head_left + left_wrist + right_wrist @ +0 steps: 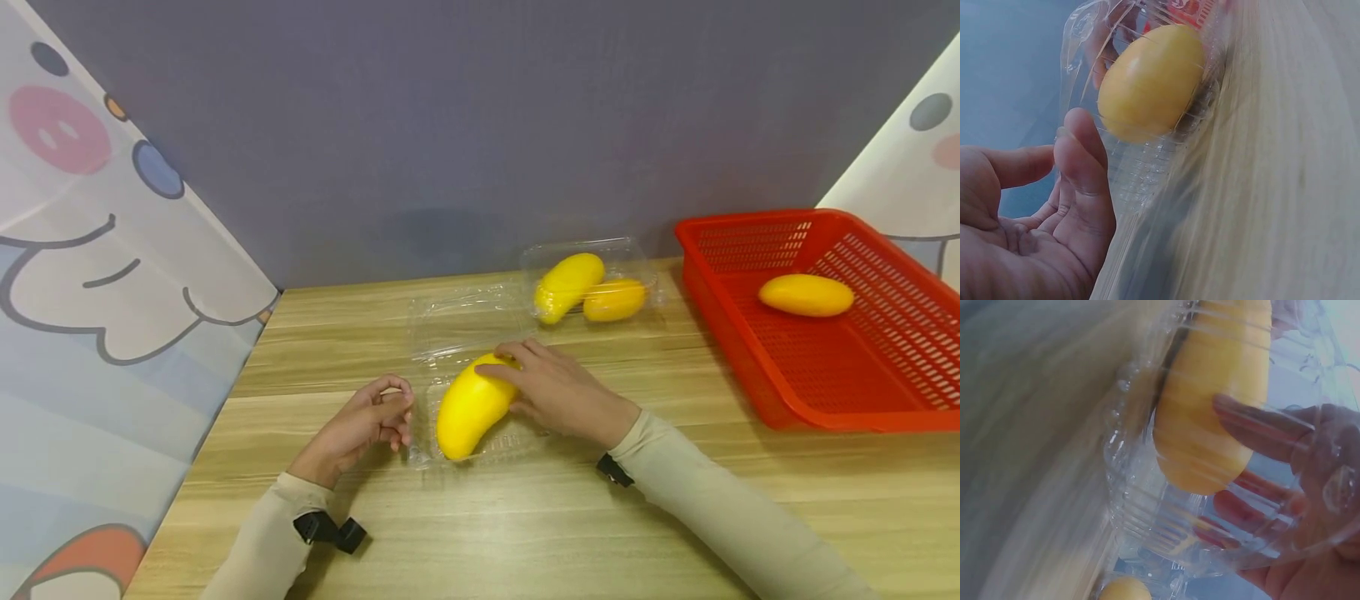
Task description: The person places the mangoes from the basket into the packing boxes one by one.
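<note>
A large yellow mango (471, 414) lies slanted in the base of a clear plastic clamshell box (508, 446), whose lid (471, 321) is folded back flat. My right hand (566, 392) holds the mango's far right end, thumb and fingers on different sides of it. In the right wrist view, the mango (1210, 419) and part of that hand show through the clear wall. Just left of the box, my left hand (363, 429) has loosely bent fingers and grips nothing. Seen from the left wrist, its fingertips are close to the box wall; whether they touch it I cannot tell.
Behind the box, a closed clear clamshell (637, 250) contains two more mangoes (568, 287). At the right stands a red plastic basket (780, 392) with one mango (806, 296) inside. A grey wall (450, 125) borders the back of the wooden table (480, 533).
</note>
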`<state>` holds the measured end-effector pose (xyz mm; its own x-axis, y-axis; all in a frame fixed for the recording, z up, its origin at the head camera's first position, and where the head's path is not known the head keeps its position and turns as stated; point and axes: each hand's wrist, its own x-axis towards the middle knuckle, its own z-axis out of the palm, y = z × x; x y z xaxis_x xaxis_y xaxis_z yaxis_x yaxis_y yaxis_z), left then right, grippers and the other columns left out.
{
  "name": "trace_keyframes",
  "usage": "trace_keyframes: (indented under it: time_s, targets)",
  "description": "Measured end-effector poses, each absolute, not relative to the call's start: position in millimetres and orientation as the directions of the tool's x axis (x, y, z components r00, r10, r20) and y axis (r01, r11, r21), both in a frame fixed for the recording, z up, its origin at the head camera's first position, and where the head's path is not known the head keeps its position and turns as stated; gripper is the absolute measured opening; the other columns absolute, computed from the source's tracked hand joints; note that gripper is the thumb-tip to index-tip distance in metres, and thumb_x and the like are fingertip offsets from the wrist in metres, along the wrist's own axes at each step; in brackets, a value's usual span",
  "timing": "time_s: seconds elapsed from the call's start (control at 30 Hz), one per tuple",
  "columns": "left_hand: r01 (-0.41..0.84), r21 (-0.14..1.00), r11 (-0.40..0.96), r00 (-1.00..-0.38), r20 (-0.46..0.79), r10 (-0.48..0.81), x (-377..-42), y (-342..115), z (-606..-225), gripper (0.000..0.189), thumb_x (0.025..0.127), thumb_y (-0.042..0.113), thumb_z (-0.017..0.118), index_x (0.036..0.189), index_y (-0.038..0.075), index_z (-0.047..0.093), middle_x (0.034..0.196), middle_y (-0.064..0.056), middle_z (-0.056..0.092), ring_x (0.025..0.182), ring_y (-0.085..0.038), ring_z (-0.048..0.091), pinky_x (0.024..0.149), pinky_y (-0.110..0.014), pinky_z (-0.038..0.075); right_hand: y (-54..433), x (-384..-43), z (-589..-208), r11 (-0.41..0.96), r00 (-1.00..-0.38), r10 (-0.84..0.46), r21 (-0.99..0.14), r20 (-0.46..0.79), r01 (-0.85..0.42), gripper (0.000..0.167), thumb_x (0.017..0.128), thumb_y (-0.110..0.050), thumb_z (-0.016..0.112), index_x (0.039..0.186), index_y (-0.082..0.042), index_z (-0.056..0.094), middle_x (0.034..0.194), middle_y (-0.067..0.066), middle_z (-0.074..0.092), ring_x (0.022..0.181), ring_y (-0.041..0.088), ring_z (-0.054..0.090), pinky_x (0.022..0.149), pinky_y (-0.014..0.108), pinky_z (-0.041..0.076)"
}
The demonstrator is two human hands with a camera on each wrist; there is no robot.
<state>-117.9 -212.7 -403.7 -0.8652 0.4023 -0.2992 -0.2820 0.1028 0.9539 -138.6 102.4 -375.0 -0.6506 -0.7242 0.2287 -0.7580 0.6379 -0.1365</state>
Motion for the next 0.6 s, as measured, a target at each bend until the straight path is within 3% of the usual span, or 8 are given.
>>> trace_keyframes:
  time_s: [0.23,0.6]
  targets:
    - [-0.286,0.952,0.107,-0.866,-0.305,0.397,-117.5,-211.0,-403.8,0.026,0.103,0.022,0.054,0.116,0.002,0.043,0.078,0.003,0.060,0.060,-0.012,0.066,0.054,-0.023,0.052,101.6,-136.5,-375.4,0.611,-0.624,-0.744,-0.134,0.241,-0.780,0.061,0.089,-0.007,0.073,0.142,-0.028,0.053,0.146,0.005,0.052,0.132,0.028,0.053,0.106,0.046,0.049]
    - [-0.287,0.951,0.111,-0.868,-0.307,0.391,-116.8,-209.4,-402.9,0.024,0.104,0.020,0.053,0.116,0.002,0.043,0.077,0.003,0.060,0.060,-0.012,0.065,0.054,-0.023,0.051,102.6,-135.2,-377.5,0.573,-0.586,-0.782,-0.123,0.213,-0.810,0.058,0.095,-0.023,0.068,0.148,-0.024,0.046,0.155,0.007,0.044,0.139,0.027,0.048,0.110,0.045,0.045]
